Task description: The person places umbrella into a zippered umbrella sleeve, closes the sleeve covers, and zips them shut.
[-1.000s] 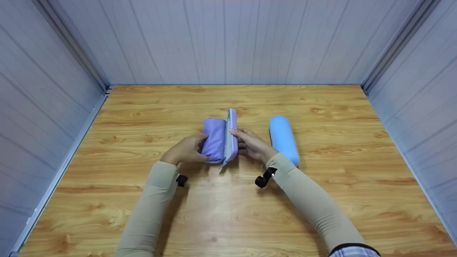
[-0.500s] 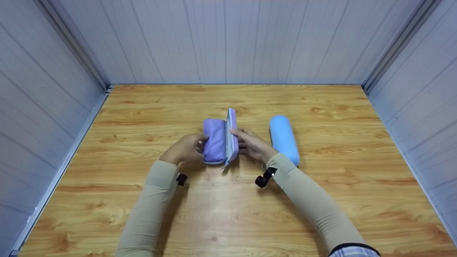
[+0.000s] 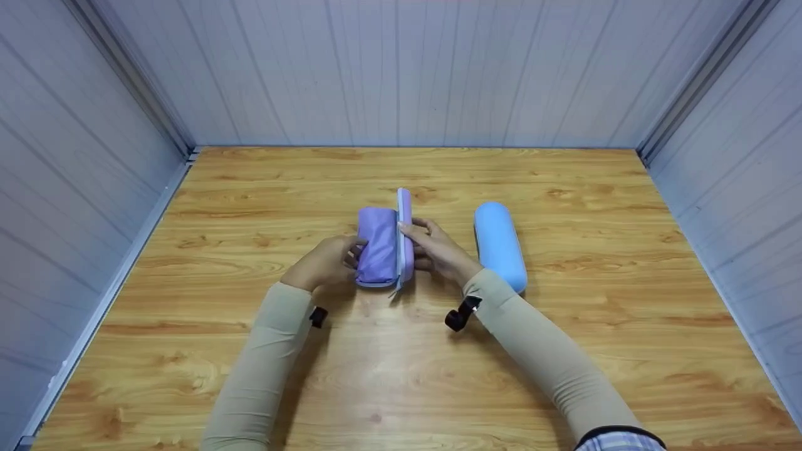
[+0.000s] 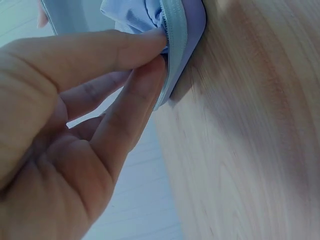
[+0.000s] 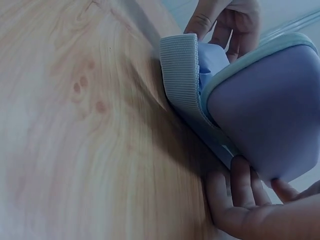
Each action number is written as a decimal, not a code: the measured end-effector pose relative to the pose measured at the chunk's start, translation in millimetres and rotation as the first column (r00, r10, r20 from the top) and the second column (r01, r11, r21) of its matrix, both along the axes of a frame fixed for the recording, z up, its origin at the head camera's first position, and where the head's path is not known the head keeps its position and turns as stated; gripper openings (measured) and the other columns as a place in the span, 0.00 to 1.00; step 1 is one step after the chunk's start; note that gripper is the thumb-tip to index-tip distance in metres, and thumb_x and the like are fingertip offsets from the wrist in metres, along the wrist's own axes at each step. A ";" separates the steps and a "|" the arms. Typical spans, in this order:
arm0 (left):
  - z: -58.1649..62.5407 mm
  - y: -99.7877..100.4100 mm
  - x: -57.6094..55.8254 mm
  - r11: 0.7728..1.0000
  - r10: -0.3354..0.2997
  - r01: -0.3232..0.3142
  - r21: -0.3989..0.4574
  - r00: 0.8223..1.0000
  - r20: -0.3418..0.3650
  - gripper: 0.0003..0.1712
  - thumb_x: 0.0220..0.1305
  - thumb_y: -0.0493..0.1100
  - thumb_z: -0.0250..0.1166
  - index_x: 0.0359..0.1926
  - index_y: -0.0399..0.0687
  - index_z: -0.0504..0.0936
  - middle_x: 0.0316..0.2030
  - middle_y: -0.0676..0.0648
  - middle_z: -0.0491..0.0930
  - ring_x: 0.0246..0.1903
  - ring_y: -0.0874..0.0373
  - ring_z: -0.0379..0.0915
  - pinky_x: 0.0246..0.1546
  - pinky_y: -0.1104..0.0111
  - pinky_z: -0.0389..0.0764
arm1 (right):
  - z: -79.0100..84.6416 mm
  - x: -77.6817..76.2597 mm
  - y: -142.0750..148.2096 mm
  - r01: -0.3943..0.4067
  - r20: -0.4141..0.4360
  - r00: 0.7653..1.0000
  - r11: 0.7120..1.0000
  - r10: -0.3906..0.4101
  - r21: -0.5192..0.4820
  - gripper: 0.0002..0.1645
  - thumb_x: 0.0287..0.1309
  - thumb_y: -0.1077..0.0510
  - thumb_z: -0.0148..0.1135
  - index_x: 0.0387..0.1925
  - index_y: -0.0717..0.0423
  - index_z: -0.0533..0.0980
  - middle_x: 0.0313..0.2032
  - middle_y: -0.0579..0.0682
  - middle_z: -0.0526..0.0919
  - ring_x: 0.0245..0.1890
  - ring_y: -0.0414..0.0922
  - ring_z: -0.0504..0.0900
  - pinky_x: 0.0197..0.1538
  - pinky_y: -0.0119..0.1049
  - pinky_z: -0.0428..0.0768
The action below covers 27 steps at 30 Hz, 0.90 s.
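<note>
A purple zip case (image 3: pixel 406 250) stands open like a book on the table, its lid upright on the right. A roll of purple cloth (image 3: pixel 378 241) fills the left half. My left hand (image 3: pixel 322 260) is at that half's left side; in the left wrist view its thumb and finger pinch at the zipper rim (image 4: pixel 176 37), the thumb against bunched cloth (image 4: pixel 135 15). My right hand (image 3: pixel 442 250) holds the lid, thumb on the rim and fingers behind. The lid's outer side (image 5: pixel 265 105) shows in the right wrist view, with right-hand fingers beneath it.
A blue rounded case (image 3: pixel 500 247) lies on the wooden table (image 3: pixel 388 376) just right of my right hand. Pale panel walls (image 3: pixel 401 75) enclose the table at the back and both sides. Each wrist wears a small black camera mount.
The lid has tilted a little leftward over the cloth, so its inner side shows less. My right hand has moved slightly left with it. My left thumb has shifted slightly at the cloth's edge.
</note>
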<state>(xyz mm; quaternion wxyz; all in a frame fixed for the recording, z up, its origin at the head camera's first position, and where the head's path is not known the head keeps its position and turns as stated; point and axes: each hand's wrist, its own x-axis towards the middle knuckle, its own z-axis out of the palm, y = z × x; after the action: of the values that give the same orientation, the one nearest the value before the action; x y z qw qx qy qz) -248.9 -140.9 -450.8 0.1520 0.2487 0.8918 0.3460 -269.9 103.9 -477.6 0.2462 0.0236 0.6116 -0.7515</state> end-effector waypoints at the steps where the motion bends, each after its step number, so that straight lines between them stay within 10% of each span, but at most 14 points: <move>1: -0.1 0.2 -0.5 1.000 -0.003 0.004 0.006 1.000 -0.002 0.32 0.55 0.25 0.68 0.63 0.28 0.72 0.51 0.35 0.81 0.49 0.42 0.80 0.52 0.57 0.81 | 0.4 0.3 -0.9 0.000 -0.017 1.000 1.000 0.000 0.013 0.50 0.63 0.42 0.66 0.76 0.48 0.51 0.62 0.62 0.69 0.54 0.57 0.80 0.54 0.50 0.81; 11: 0.8 -1.2 -0.6 1.000 0.007 -0.007 0.019 1.000 0.008 0.33 0.55 0.25 0.69 0.63 0.29 0.72 0.51 0.35 0.81 0.49 0.43 0.80 0.52 0.57 0.81 | 5.1 4.2 -12.5 -0.040 -0.187 0.979 0.977 0.080 0.211 0.53 0.63 0.40 0.66 0.79 0.45 0.48 0.63 0.62 0.64 0.58 0.56 0.75 0.54 0.49 0.81; 27: -4.3 -7.9 -20.5 0.996 -0.051 0.041 0.083 0.991 0.126 0.48 0.51 0.21 0.69 0.72 0.28 0.59 0.64 0.32 0.67 0.55 0.37 0.75 0.56 0.56 0.78 | 13.5 4.4 -26.2 0.010 -0.330 0.919 0.821 0.218 0.571 0.62 0.55 0.32 0.69 0.79 0.53 0.50 0.66 0.62 0.61 0.62 0.54 0.70 0.62 0.46 0.74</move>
<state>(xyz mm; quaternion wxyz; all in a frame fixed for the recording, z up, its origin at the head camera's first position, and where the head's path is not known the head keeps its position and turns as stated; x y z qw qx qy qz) -269.4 -148.8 -455.2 0.2065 0.2524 0.8596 0.3933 -265.5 77.7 -464.1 0.1461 -0.0852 0.8414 -0.5132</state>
